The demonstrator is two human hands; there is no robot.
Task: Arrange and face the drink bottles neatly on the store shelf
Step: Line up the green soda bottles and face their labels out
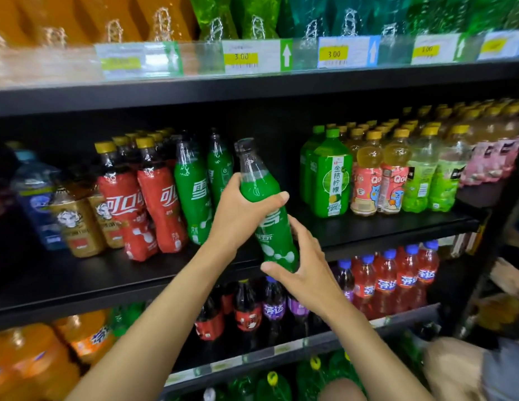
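- Shelving fills the view in black tiers. The middle shelf (368, 227) has a bare stretch of board at its centre, between two groups of bottles.
- Price tags (252, 56) marked 3.00 run along the clear strip on the edge of the tier above.
- Big orange bottles (26, 360) stand at the lower left, blurred.
- Left of the bare stretch stand red cola bottles (160, 204) with yellow caps, and just beside them green soda bottles (193, 192).
- Right of it stand green tea bottles (332, 180), then rows of paler drinks with yellow caps.
- On the tier below, red bottles (388, 282) with blue caps stand in a row.
- The green bottle (275, 238) is off the board, held in front of the middle shelf's front edge, before the bare stretch. It is tilted, cap up and to the left, base down and to the right, with its white lettering toward the camera.
- The left grip (241, 209), a bare hand, is clamped round the bottle's upper body just under the neck, thumb across the front.
- The right grip (307, 273) holds the bottle's lower end, thumb under the base and fingers up behind its right side.
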